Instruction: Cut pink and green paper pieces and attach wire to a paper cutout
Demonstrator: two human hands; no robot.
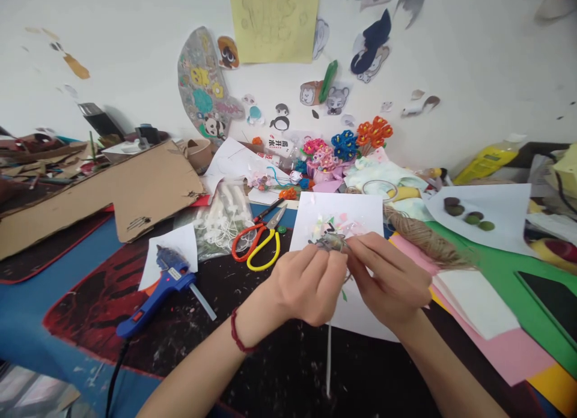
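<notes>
My left hand (309, 286), with a dark red bracelet at the wrist, is closed around a small grey-green piece (332, 242). My right hand (390, 280) pinches the same piece from the other side, fingertips close to the left ones. Its exact kind is hard to make out, as fingers cover much of it. A thin pale stick (329, 361) hangs down below my left hand; whether it joins the piece is hidden. Under the hands lies a white sheet of paper (311, 214) with a clear packet of coloured bits (340, 224) on it.
To the left lie a blue glue gun (166, 292) and red-yellow scissors (259, 241). Cardboard (153, 184) and a bag of white strings (228, 217) are behind. Twine (428, 238), coloured paper (509, 352) and a dark phone-like slab (550, 304) lie right. Yarn flowers (347, 145) stand at the wall.
</notes>
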